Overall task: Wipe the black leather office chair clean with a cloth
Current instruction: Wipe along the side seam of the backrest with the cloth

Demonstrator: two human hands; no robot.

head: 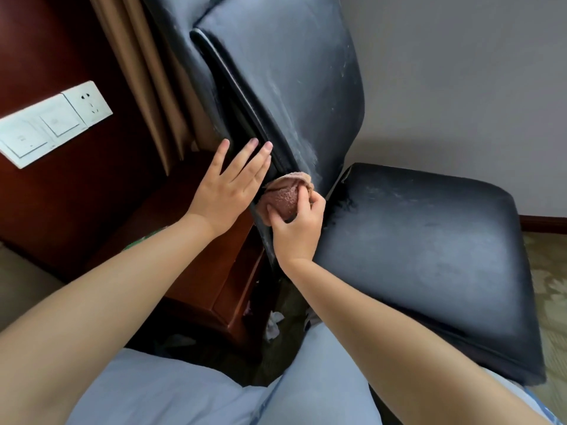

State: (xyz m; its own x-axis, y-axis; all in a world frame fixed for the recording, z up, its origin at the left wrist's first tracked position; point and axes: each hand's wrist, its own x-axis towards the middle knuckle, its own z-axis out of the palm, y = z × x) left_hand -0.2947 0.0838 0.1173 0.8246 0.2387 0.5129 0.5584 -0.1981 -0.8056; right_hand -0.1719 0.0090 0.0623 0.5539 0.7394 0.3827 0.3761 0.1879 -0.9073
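Head view is looking down on the chair (414, 240), which is filling the right and upper middle of the picture, its backrest (291, 87) rising beside the curtain (147, 87) and its seat (429, 240) spreading toward the lower right; both are showing pale dusty streaks on the black leather. At the lower side edge of the backrest, where it is meeting the seat, the cloth (283, 194) is sitting bunched into a reddish-brown wad and touching the chair's edge. The right hand (296, 228) is gripping that wad, fingers and thumb curling round it. The left hand (230, 185) is lying just beside it with fingers straight and spread, pressing flat on the dark rear edge of the backrest. Beneath the left forearm a wooden cabinet (214, 271) is standing close to the chair. White wall switches (52, 124) are showing on the dark panel at left. Pale blue trousers (184, 394) are filling the bottom.
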